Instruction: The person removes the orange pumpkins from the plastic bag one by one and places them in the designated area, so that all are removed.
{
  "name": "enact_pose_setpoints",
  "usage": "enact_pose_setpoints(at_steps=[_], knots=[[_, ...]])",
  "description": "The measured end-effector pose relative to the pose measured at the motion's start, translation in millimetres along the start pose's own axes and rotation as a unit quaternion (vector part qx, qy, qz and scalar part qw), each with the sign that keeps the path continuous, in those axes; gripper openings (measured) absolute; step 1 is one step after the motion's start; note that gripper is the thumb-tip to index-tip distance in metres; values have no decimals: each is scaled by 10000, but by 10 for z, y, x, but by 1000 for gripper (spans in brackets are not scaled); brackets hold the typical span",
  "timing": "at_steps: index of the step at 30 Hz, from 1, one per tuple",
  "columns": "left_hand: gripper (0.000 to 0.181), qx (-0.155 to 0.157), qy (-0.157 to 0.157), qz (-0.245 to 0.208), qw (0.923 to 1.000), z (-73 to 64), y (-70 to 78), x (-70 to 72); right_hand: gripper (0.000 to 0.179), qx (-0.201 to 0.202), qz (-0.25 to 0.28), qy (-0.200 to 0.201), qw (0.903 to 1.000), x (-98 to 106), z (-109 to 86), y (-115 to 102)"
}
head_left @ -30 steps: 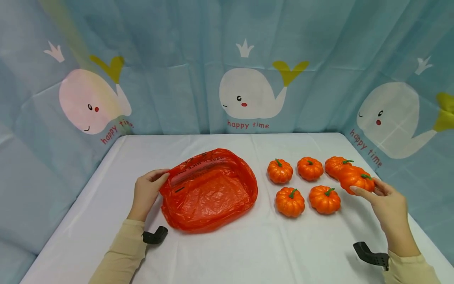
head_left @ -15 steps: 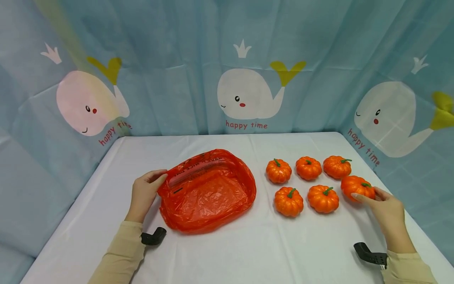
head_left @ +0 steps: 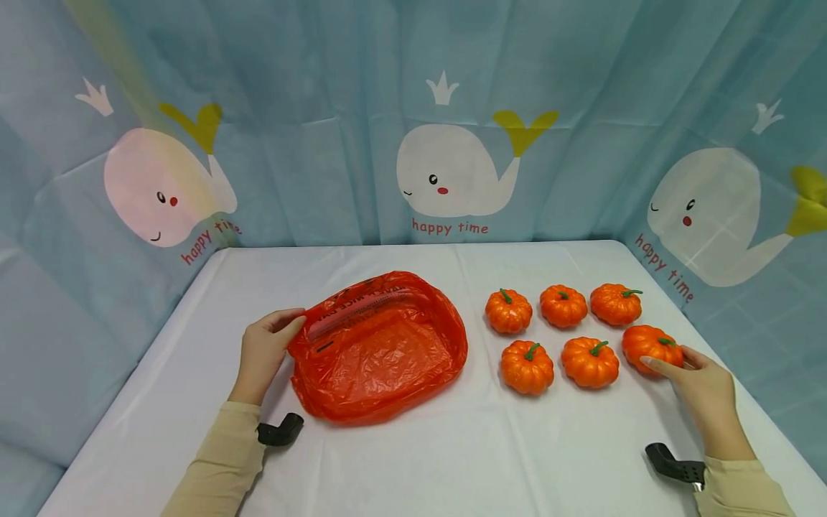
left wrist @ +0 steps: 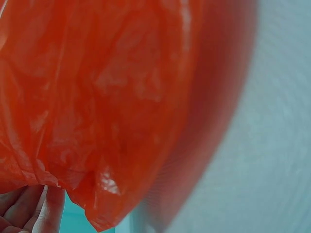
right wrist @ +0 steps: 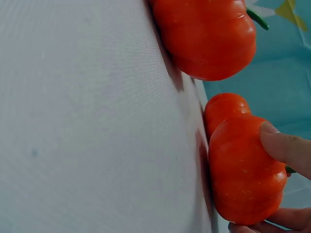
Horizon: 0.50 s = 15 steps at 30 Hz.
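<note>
My left hand [head_left: 263, 353] pinches the left rim of an open red plastic bag [head_left: 381, 359], which lies spread on the table with its mouth facing up. The left wrist view is mostly filled by the bag's thin wall [left wrist: 112, 92], fingers at its lower edge. On the right, my right hand [head_left: 706, 391] grips an orange toy pumpkin [head_left: 649, 346] with a green stem, thumb on the near side and fingers behind. In the right wrist view this pumpkin [right wrist: 245, 170] sits right at the white tablecloth.
Several similar pumpkins stand in two rows, among them a front-middle pumpkin [head_left: 591, 362], a front-left pumpkin [head_left: 527, 368] and a back-right pumpkin [head_left: 615, 305]. A white cloth covers the table [head_left: 452, 459]. A blue whale-print curtain [head_left: 323, 172] encloses the back and sides.
My right hand has lowered its pumpkin toward the near side, away from the back-right pumpkin it overlapped, down to the front row's right end. My left hand keeps its place on the bag.
</note>
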<state>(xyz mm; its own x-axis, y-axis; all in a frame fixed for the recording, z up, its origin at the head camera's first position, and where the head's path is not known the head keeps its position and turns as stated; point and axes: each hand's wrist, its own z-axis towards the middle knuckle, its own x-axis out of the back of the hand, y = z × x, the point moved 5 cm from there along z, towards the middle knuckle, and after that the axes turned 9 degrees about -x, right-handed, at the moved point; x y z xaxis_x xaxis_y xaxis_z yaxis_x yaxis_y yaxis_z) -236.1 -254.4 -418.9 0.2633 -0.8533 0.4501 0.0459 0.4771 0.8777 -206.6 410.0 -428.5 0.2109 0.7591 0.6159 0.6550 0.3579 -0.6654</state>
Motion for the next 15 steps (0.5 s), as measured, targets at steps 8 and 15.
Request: enact_pose_setpoints(at_steps=[8,15], knots=[[46,-16,-116,-58,9999,29,14,-33,99,218,-98,-208,9995,7,12,20],[50,112,-273,110,9995,41,6,-34,104,367,-316,-347,9982,-20,52,-34]])
